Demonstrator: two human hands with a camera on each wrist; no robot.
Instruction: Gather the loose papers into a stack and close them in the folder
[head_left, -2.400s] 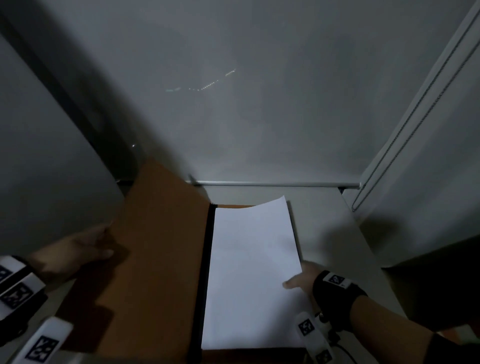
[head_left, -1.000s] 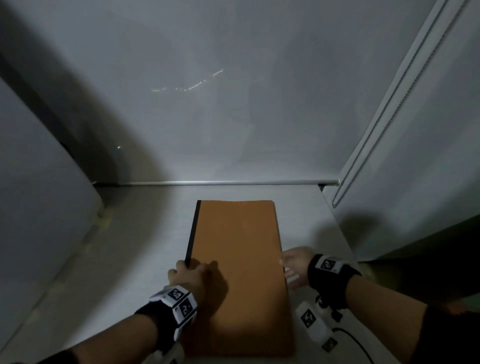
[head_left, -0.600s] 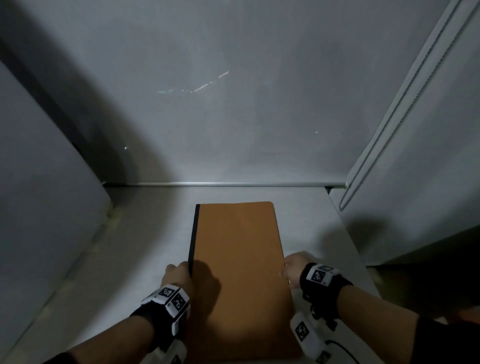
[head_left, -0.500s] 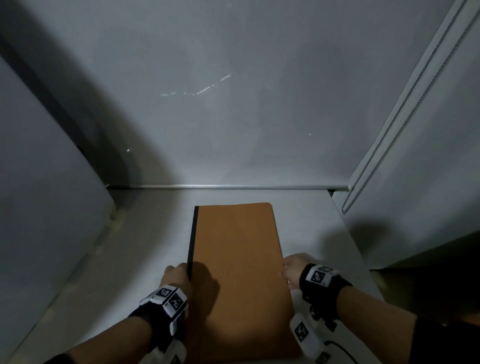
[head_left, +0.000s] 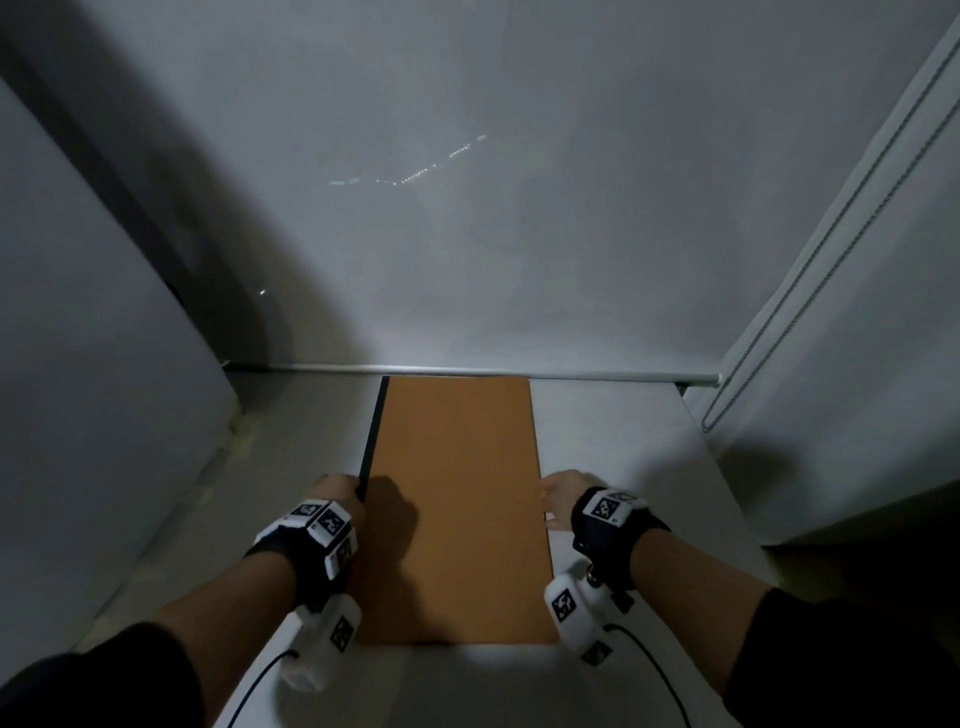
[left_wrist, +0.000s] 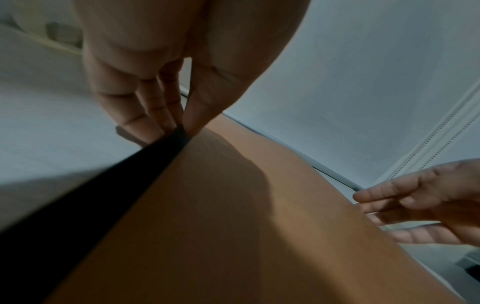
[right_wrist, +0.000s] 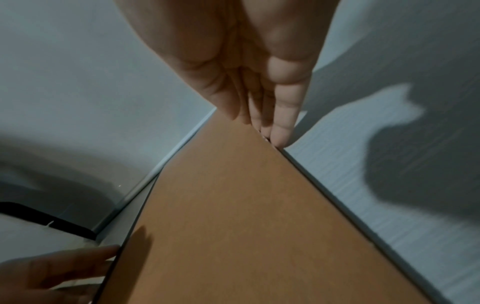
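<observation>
While both hands' straight fingers (left_wrist: 145, 115) flank the closed folder (head_left: 457, 499), its far edge meets the rail (head_left: 597, 372)

Matt brown card folder (head_left: 457, 499)

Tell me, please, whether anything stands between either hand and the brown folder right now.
Nothing visible does. The left hand touches the black spine side of the closed folder, and the right hand has straight fingers against its opposite long edge. The cover lies flat on the table.
</observation>
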